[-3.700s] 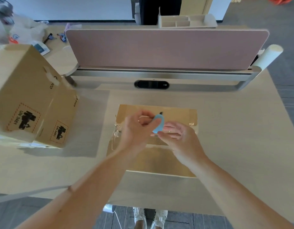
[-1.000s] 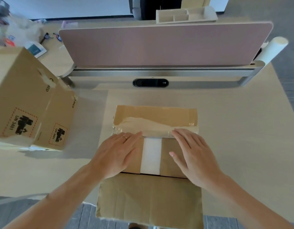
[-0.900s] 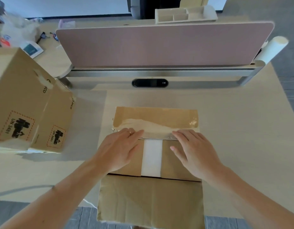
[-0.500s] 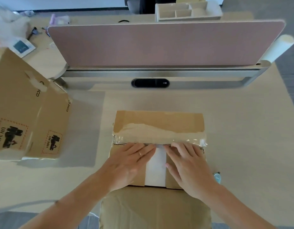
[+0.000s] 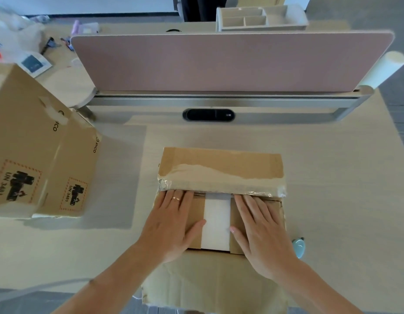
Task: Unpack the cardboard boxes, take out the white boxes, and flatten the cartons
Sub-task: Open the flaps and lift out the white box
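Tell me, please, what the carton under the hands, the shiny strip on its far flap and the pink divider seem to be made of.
Carton: matte brown cardboard, creased and rough-edged. Strip: clear plastic packing tape, glossy and crinkled. Divider: probably felt or fabric over a panel; even, matte pink, no shine.

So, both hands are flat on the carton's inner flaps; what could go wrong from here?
The far tape-covered brown cardboard flap leans over the opening and may snag the white box coming out. The small light-blue tool lies by the right hand; it could get knocked off the pale desk.
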{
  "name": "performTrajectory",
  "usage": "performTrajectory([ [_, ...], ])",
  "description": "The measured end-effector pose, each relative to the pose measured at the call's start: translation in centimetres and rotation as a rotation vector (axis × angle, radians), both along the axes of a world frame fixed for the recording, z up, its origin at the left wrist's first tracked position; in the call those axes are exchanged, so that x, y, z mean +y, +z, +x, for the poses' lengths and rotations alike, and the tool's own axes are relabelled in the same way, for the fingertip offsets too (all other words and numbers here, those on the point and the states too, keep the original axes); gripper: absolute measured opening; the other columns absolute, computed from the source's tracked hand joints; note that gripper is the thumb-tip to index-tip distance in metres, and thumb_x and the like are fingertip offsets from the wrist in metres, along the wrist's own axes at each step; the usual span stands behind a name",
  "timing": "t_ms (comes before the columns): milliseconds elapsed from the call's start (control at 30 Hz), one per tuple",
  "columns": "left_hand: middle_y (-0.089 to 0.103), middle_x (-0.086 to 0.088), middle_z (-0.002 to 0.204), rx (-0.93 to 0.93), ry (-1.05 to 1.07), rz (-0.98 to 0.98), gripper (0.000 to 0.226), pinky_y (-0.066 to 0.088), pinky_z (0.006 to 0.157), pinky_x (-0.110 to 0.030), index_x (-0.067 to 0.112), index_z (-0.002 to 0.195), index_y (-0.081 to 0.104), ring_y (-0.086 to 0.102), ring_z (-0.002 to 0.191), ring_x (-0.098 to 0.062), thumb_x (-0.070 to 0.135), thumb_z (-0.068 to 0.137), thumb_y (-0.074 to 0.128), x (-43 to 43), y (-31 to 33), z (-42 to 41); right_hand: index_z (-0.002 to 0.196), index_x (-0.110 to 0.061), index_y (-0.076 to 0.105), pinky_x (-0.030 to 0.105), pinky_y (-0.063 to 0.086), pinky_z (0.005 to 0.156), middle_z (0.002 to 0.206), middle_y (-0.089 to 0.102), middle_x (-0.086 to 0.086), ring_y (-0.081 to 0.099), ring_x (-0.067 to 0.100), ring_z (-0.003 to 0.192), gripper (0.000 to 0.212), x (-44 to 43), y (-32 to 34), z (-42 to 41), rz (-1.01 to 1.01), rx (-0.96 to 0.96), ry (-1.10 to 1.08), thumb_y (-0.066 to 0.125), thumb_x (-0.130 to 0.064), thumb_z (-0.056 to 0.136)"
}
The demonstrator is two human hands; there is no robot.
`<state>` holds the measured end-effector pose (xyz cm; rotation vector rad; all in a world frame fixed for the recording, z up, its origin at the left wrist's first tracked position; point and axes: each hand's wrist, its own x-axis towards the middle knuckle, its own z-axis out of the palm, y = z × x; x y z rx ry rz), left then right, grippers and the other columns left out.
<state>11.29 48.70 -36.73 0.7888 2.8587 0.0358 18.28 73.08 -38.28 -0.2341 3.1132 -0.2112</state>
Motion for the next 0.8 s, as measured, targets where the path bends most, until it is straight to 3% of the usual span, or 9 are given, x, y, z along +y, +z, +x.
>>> performTrajectory([
  [133,0.051,-0.012,0.147,-0.004,-0.027,0.030,0.082,0.031,0.123,-0.048,0.008,0.152,0.040,0.044,0.140,-0.031,0.070,0.099,0.035,-1.1,-0.1,-0.8,0.164,-0.014,0.022,0.040,0.026,0.116,0.151,0.047,0.003,0.044,0.024,0.135,0.072,0.7,-0.3,0.0,-0.018,-0.038,0.004,0.024,-0.059,0.107],
  [233,0.046,-0.011,0.153,0.003,-0.046,0.055,0.083,0.023,0.126,-0.044,0.013,0.155,0.036,0.042,0.144,-0.031,0.073,0.098,0.035,-1.4,0.5,-1.1,0.166,-0.017,0.011,0.038,0.026,0.116,0.151,0.044,-0.002,0.044,0.022,0.136,0.074,0.8,-0.2,-0.1,-0.032,-0.088,-0.007,0.021,-0.061,0.107],
  [333,0.002,-0.009,0.174,-0.001,0.024,0.130,0.090,0.013,0.127,-0.048,0.019,0.166,0.011,0.002,0.160,-0.031,0.063,0.098,0.048,-1.7,1.4,-2.4,0.166,-0.022,0.000,0.037,0.019,0.122,0.169,0.023,-0.004,0.029,0.020,0.153,0.073,0.9,0.1,-0.3,-0.072,-0.135,0.006,0.020,-0.061,0.107],
  [367,-0.004,-0.007,0.174,0.017,0.011,0.120,0.092,0.014,0.128,-0.051,0.017,0.166,0.006,-0.004,0.160,-0.027,0.060,0.098,0.050,-1.8,1.8,-3.0,0.166,-0.024,0.000,0.036,0.018,0.123,0.172,0.017,-0.005,0.025,0.019,0.155,0.073,0.9,0.3,-0.2,-0.096,-0.140,0.012,0.021,-0.060,0.107],
  [467,0.016,-0.006,0.172,0.056,-0.137,0.006,0.087,0.023,0.126,-0.052,0.015,0.166,0.011,0.013,0.160,-0.026,0.057,0.098,0.047,-2.1,2.5,-3.8,0.166,-0.023,0.013,0.033,0.021,0.123,0.170,0.022,-0.004,0.030,0.018,0.152,0.070,1.6,1.0,0.4,-0.171,-0.118,0.004,0.032,-0.054,0.106],
  [600,0.054,-0.006,0.151,0.042,-0.072,0.020,0.072,0.036,0.120,-0.042,0.021,0.160,0.032,0.049,0.139,-0.027,0.058,0.099,0.044,-0.6,2.4,-4.3,0.162,-0.017,0.028,0.034,0.029,0.120,0.159,0.039,0.001,0.041,0.023,0.144,0.066,3.5,2.3,-1.3,-0.210,-0.045,-0.037,0.040,-0.049,0.106],
  [733,0.021,-0.001,0.170,-0.029,0.054,0.188,0.076,0.029,0.125,-0.044,0.028,0.165,0.006,0.022,0.156,-0.023,0.048,0.104,0.048,1.7,2.2,-7.0,0.159,-0.013,0.032,0.042,0.031,0.122,0.163,0.034,0.006,0.033,0.027,0.150,0.066,5.3,4.0,-7.1,-0.204,0.016,-0.076,0.054,-0.039,0.103],
  [800,0.021,0.001,0.170,-0.002,0.088,0.230,0.075,0.030,0.122,-0.044,0.027,0.164,0.013,0.026,0.153,-0.024,0.039,0.103,0.054,2.9,2.2,-8.4,0.161,-0.012,0.027,0.043,0.027,0.124,0.169,0.024,0.006,0.026,0.028,0.153,0.070,5.6,4.2,-9.4,-0.160,-0.037,-0.113,0.054,-0.038,0.103],
])
